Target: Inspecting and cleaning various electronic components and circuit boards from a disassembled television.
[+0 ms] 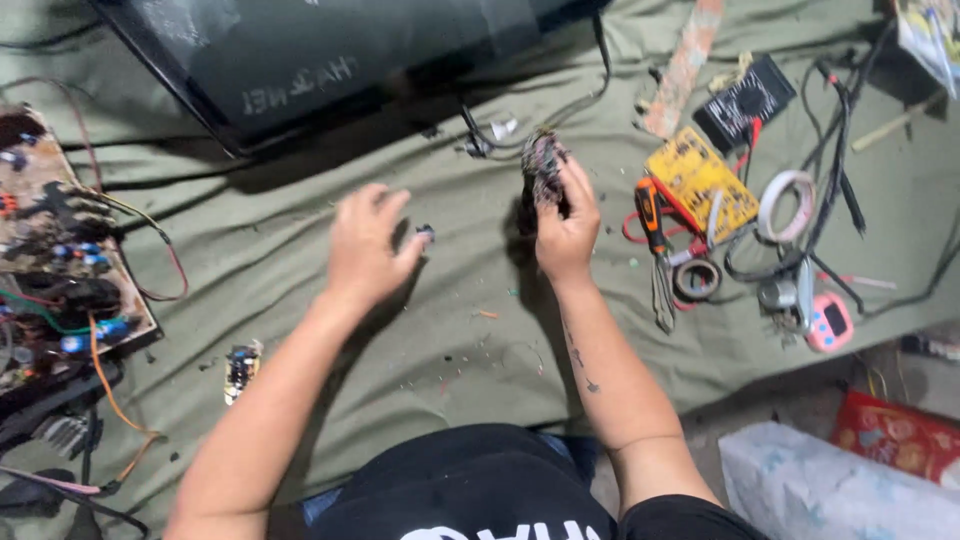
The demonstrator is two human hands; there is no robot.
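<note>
My right hand [566,225] is closed around a dark bundle of thin wires [543,162], held upright above the green cloth [300,250]. My left hand [366,245] hovers over the cloth to the left, blurred, fingers spread, holding nothing. A small dark part [426,233] lies just by its fingertips. A black cable [560,110] runs from the bundle's top toward the flat screen panel [300,60].
A circuit board with coloured wires [60,260] lies at the left, a small board [241,367] near it. At the right are a yellow board [698,182], a multimeter [745,100], orange-handled pliers [655,250], tape rolls [785,205], and a pink gadget [828,322].
</note>
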